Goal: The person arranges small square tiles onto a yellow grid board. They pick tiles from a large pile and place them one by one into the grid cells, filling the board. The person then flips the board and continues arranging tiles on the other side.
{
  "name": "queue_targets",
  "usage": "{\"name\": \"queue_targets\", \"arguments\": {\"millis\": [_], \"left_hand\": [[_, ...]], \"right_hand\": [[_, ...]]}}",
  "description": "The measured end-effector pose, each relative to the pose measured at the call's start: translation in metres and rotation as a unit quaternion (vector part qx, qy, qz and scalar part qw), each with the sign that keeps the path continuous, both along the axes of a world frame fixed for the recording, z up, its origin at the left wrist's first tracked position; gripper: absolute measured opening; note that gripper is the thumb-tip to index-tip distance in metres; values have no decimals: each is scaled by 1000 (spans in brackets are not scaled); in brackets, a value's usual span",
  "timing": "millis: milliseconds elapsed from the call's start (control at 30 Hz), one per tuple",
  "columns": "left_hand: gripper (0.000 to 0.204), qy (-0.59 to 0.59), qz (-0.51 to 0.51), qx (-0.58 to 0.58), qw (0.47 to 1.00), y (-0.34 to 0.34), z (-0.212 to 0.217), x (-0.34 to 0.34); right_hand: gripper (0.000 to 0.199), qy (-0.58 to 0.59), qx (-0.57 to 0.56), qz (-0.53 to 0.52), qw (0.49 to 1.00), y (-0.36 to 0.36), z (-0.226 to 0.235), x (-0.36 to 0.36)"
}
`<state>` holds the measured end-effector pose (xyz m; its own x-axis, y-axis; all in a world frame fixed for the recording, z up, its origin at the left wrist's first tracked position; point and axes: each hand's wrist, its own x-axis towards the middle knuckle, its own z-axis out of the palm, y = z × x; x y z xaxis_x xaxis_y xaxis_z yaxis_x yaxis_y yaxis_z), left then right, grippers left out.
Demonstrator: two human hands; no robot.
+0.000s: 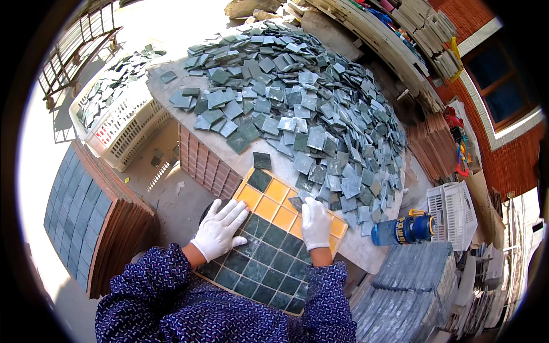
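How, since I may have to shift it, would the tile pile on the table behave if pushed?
The tile pile would likely slide and spill rather than roll: its pieces are flat squares, loosely overlapped. It is probably heavy, since so many stone-like pieces are heaped together. Thin edges suggest they might chip if knocked.

Gloved hands (218, 230): 2; orange tray (266, 207) under them: 1; blue bottle (402, 230) rightward: 1; tile heap (286, 94) straight ahead: 1

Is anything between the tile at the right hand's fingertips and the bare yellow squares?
Nothing visible: the tile, by the right hand, appears right over the yellow squares. The left hand sits aside, at their left edge.
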<state>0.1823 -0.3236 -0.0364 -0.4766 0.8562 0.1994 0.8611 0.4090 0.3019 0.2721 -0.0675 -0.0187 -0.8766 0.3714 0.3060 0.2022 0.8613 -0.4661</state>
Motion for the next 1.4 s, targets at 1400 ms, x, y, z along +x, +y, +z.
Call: {"name": "queue_targets", "arguments": {"millis": [1400], "left_hand": [[73, -30, 29, -21, 999, -21, -1, 25]], "right_hand": [[21, 5, -380, -47, 924, 8, -5, -23]]}}
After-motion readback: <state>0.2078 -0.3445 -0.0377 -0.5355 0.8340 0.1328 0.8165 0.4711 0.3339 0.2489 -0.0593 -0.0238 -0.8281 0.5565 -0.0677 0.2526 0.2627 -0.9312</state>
